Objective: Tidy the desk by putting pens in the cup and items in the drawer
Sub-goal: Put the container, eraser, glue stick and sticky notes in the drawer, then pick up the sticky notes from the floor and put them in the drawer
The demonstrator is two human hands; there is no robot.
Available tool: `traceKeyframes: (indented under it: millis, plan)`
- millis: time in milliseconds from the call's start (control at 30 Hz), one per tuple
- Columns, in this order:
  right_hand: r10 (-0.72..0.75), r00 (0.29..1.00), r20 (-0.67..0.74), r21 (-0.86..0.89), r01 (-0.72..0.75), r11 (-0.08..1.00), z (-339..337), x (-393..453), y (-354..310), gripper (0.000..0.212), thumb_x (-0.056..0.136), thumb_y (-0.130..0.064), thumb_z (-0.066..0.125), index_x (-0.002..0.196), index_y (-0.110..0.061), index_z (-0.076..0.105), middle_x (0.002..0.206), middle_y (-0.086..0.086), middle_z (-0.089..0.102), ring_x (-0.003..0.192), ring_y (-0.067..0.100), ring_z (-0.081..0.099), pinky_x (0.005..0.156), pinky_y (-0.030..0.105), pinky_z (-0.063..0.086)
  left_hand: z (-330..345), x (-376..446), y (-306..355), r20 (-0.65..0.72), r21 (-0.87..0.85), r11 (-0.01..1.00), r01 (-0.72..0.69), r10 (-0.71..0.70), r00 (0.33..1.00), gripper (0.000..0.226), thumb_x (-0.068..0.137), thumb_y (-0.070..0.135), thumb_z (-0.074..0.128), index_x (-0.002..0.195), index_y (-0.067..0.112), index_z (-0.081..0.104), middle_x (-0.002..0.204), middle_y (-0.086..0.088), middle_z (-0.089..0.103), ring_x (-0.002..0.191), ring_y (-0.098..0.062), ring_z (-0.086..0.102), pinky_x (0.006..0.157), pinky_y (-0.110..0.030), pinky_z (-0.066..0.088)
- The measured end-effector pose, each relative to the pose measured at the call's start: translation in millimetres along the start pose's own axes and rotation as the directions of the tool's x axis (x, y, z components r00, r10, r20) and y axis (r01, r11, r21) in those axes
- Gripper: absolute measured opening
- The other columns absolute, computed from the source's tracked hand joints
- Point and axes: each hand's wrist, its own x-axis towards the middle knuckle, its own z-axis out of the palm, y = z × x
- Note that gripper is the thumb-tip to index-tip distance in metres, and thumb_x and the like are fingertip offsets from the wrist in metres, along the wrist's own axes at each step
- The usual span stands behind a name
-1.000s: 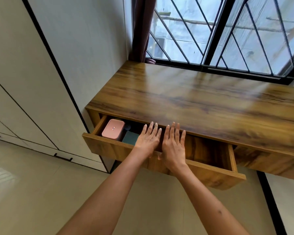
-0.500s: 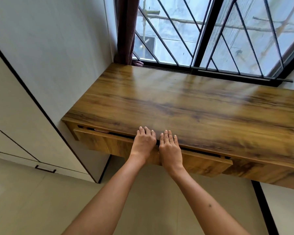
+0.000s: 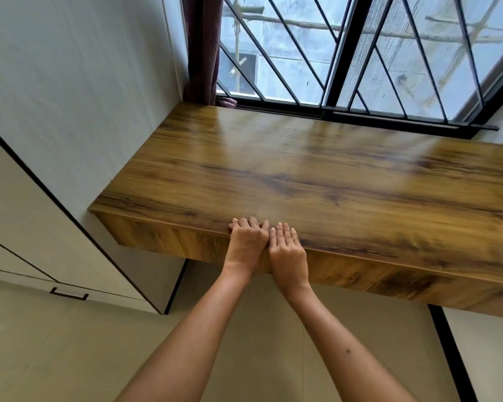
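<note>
The wooden desk (image 3: 317, 175) runs under the window. Its drawer front (image 3: 172, 242) sits flush with the desk edge, fully pushed in, so whatever is inside is hidden. My left hand (image 3: 247, 242) and my right hand (image 3: 286, 252) lie side by side, palms flat against the drawer front, with the fingertips resting over the desk's front edge. Neither hand holds anything. No pens and no cup show in this view.
A white wall and a cabinet (image 3: 26, 227) with a dark handle (image 3: 69, 294) stand at the left. A barred window (image 3: 360, 53) and a dark curtain (image 3: 204, 53) are behind the desk. Beige tiled floor (image 3: 70, 343) lies below.
The drawer was open, showing a pink box inside; both hands have pushed it fully shut. The view has moved closer to the desk.
</note>
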Motion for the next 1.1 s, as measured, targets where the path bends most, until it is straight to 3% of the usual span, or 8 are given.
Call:
traceKeyframes:
  millis: [67,133,233,333,433,533,667,1100]
  plan:
    - [0.002,1.000,-0.011,0.015,-0.002,1.000,-1,-1,0,0.035,0.078,-0.005,0.047,0.103,0.002,0.071,0.106,0.023,0.070,0.101,0.031,0.069,0.090,0.042,0.055,-2,-3,-1,0.031,-0.022,1.000,-0.001,0.001,1.000,0.034,0.083,0.002,0.030,0.072,0.014,0.060,0.065,-0.014,0.062,0.057,-0.030,0.063,0.053,-0.036,0.056]
    - [-0.005,1.000,-0.003,0.048,0.005,0.999,-4,-3,2,0.032,0.075,-0.003,0.063,0.105,0.001,0.071,0.110,0.022,0.069,0.104,0.030,0.068,0.092,0.041,0.054,-4,-8,-3,0.001,-0.031,0.999,-0.017,0.017,1.000,0.034,0.083,0.003,0.031,0.076,0.014,0.063,0.069,-0.013,0.064,0.060,-0.028,0.063,0.053,-0.033,0.056]
    - [0.017,0.999,0.046,0.157,-0.024,0.987,-12,-6,9,0.047,0.069,-0.004,0.080,0.114,0.000,0.067,0.119,0.019,0.066,0.114,0.028,0.063,0.098,0.042,0.051,-13,-13,-6,0.039,-0.088,0.996,-0.004,0.008,0.999,0.022,0.089,0.002,0.049,0.104,0.011,0.061,0.099,-0.015,0.065,0.087,-0.030,0.064,0.072,-0.035,0.056]
    - [0.007,0.991,0.136,0.240,-0.040,0.970,-24,-17,18,0.062,0.081,-0.020,0.072,0.136,-0.004,0.049,0.143,0.018,0.046,0.136,0.030,0.041,0.114,0.046,0.031,-18,-16,-3,0.079,-0.200,0.978,0.064,-0.049,0.996,0.037,0.089,0.024,0.060,0.123,0.012,0.052,0.124,-0.017,0.057,0.116,-0.034,0.054,0.097,-0.041,0.048]
    - [0.083,0.989,0.120,0.172,-0.103,0.980,-35,-38,33,0.068,0.088,-0.038,0.054,0.145,-0.008,0.035,0.154,0.019,0.029,0.144,0.035,0.022,0.118,0.052,0.018,-11,-28,15,0.019,-0.226,0.973,-0.042,0.048,0.999,0.056,0.093,0.037,0.052,0.144,0.020,0.036,0.149,-0.019,0.034,0.143,-0.037,0.022,0.117,-0.052,0.019]
    - [0.162,0.984,0.075,0.081,-0.168,0.982,-42,-61,57,0.063,0.094,-0.044,0.032,0.146,-0.008,0.034,0.155,0.019,0.025,0.145,0.034,0.019,0.116,0.052,0.015,-2,-33,41,-0.165,-0.238,0.961,-0.143,0.105,0.981,0.060,0.094,0.039,0.051,0.147,0.024,0.030,0.156,-0.021,0.018,0.146,-0.039,0.007,0.117,-0.056,0.014]
    - [0.323,0.944,0.067,-0.010,-0.323,0.946,-42,-85,101,0.060,0.096,-0.039,0.032,0.145,-0.006,0.035,0.155,0.018,0.026,0.145,0.033,0.019,0.114,0.052,0.015,-7,-20,86,-0.308,-0.207,0.923,-0.325,0.254,0.917,0.070,0.089,0.040,0.056,0.149,0.024,0.024,0.157,-0.022,0.015,0.145,-0.040,0.014,0.115,-0.054,0.023]
    - [0.704,0.708,0.051,-0.112,-0.697,0.709,-49,-187,256,0.059,0.100,-0.042,0.032,0.145,-0.005,0.035,0.153,0.018,0.030,0.145,0.034,0.022,0.118,0.052,0.018,-47,9,294,-0.297,-0.205,0.696,-0.689,0.626,0.721,0.068,0.092,0.039,0.052,0.151,0.022,0.021,0.158,-0.019,0.011,0.146,-0.037,0.006,0.117,-0.053,0.017]
